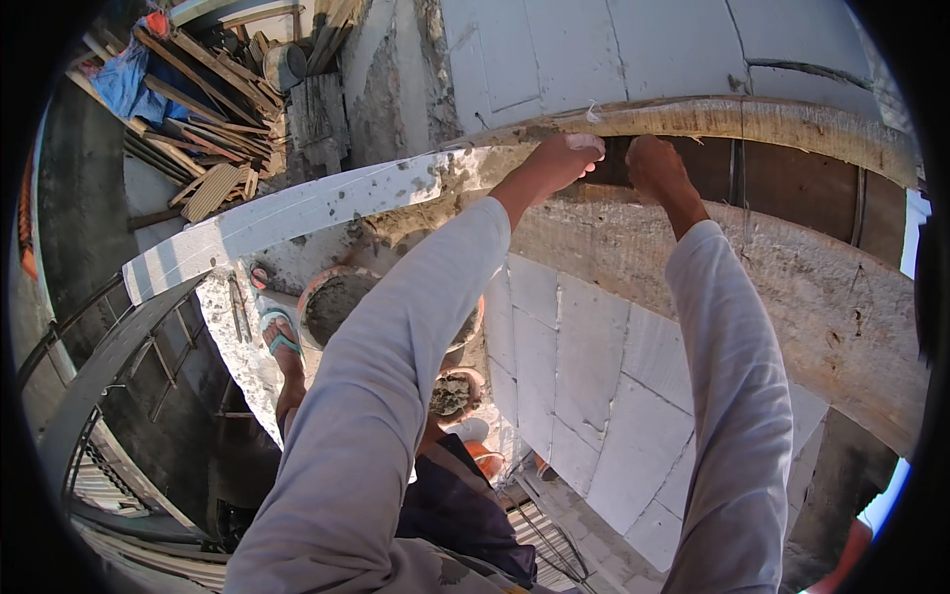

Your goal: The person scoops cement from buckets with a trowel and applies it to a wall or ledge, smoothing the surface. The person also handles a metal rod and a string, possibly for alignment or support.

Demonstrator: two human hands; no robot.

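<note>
Both my arms, in light grey sleeves, reach forward to a long slot between two wooden boards. My left hand (572, 161) is closed at the slot's left end, beside the end of the mortar-spattered white block ledge. A short way to its right, my right hand (657, 170) is closed too, its knuckles just below the far board (752, 117). Whatever either hand grips is hidden by the fingers. The near board (792, 287), broad and smeared with cement, runs below both hands. Dark upright rods (737, 173) stand in the slot to the right.
A basin of grey mortar (332, 305) and a smaller bucket (453, 394) stand left of the pale block wall (594, 386). A foot in a teal flip-flop (280, 332) rests on the ledge. Scrap timber (213, 109) and a blue tarp (129, 84) lie far left.
</note>
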